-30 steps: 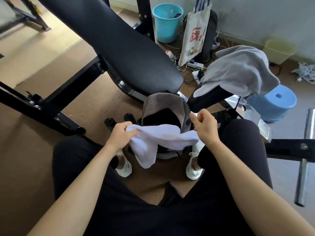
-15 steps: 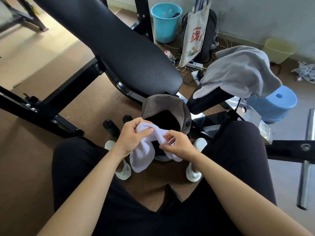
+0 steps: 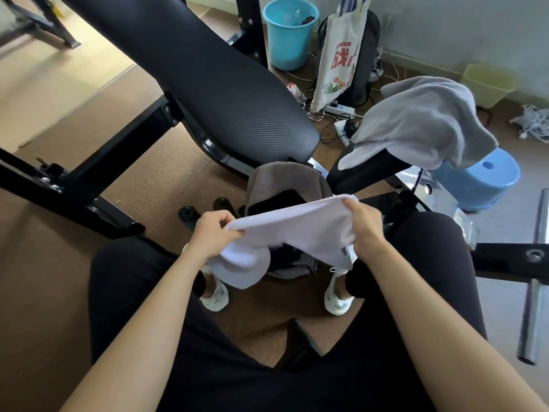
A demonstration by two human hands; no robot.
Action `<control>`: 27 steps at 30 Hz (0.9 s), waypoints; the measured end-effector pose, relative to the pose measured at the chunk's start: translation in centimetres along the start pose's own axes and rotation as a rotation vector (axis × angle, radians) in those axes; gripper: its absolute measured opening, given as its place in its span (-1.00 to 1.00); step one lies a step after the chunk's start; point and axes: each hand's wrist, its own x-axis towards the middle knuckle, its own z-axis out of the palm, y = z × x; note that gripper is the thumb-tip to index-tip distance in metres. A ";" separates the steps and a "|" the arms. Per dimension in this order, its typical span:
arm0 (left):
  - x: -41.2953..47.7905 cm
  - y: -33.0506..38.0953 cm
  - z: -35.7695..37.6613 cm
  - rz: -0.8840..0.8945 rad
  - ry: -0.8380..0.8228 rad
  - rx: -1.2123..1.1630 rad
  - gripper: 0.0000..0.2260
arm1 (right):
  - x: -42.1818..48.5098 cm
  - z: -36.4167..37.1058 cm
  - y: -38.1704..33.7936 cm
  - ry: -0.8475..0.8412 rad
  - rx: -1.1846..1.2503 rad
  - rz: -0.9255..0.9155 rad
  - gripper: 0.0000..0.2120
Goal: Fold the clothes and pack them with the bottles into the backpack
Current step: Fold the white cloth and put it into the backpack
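A white cloth (image 3: 297, 230) is stretched between my two hands above the floor between my knees. My left hand (image 3: 212, 233) pinches its left end, and a fold of it hangs below that hand. My right hand (image 3: 364, 224) grips its right edge. Right behind and under the cloth stands the grey backpack (image 3: 276, 181), open at the top with a dark inside. Two dark bottles (image 3: 205, 211) stand on the floor just left of the backpack. A grey garment (image 3: 421, 123) lies draped over a black bench pad at the right.
A long black padded bench (image 3: 214, 93) slants across the upper left on a black frame (image 3: 74, 185). Behind are a blue bucket (image 3: 288, 34), a white tote bag (image 3: 338, 55) and power strips with cables. A blue stool (image 3: 478, 179) stands right.
My hands, close together half a second ago with the cloth bunched, have moved apart. The right hand went right and up, and the cloth is spread wide again.
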 end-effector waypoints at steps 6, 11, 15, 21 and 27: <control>0.0 -1.7 0.6 -0.226 0.033 0.332 -0.71 | 0.3 -1.8 -1.6 0.112 0.232 0.174 -0.70; -0.1 -1.4 1.0 -0.462 -0.119 0.111 -0.64 | -0.4 -1.9 -1.7 0.029 0.204 0.211 -0.61; -1.1 0.2 2.3 -0.494 -0.353 -0.364 -0.60 | -1.1 -0.9 -1.2 -0.154 0.075 0.197 -0.58; -2.6 2.4 4.1 -0.269 -0.423 -0.722 -0.69 | -4.2 0.7 1.1 -0.603 -0.187 -0.060 -0.79; -4.3 4.6 6.1 -0.275 -0.358 -0.985 -0.84 | -7.0 1.1 2.5 -0.747 -0.239 -0.124 -0.64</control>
